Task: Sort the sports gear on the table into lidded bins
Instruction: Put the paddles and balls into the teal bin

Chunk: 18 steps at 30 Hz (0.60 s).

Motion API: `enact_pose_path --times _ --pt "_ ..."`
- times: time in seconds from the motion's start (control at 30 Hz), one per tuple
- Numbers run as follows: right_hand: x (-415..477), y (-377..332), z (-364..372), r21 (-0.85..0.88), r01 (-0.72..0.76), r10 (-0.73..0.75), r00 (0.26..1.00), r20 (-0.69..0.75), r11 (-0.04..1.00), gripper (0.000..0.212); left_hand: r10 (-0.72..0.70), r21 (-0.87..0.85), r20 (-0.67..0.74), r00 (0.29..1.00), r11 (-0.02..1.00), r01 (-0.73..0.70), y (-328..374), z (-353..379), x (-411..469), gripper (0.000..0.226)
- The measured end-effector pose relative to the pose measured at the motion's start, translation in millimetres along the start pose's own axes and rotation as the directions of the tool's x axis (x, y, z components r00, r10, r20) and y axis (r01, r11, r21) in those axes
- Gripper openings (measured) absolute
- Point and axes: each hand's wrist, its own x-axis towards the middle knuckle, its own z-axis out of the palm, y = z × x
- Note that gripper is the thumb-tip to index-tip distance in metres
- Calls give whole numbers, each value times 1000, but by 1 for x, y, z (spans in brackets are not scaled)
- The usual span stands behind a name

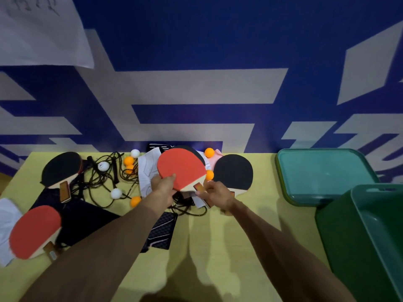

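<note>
The red paddle is held over the clutter, the left hand gripping its blade edge and the right hand pinching its handle. The yellow counter carries a green bin and lid at right, against a blue wall.

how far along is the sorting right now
Barely begun. Done: the green bin is open, its lid lying beside it; the part of its inside that shows looks empty. In hand: the left hand and right hand hold a red paddle above the table. Left: the rest, such as a black paddle, an orange ball and the tangled rope, lies there.
</note>
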Motion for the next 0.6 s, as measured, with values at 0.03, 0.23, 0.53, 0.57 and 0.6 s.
enact_pose_path --times 0.03,0.23,0.53,0.57,0.6 --pt "7 6 -7 33 -31 33 998 -62 999 41 -22 -10 -27 999 1000 22 -1 2 6 36" --pt "43 37 -46 -33 -467 374 746 -552 884 59 -89 18 -28 996 996 90 1 8 39 38" --pt "77 53 -56 127 -674 620 568 -541 728 86 -108 185 -224 969 971 151 -12 30 77 45" --pt "77 56 -61 139 -691 649 564 -510 709 89 -99 236 -264 960 958 164 -11 35 78 49" --pt "76 57 -65 150 -706 677 563 -473 692 90 -86 307 -292 953 935 178 -10 38 78 54"
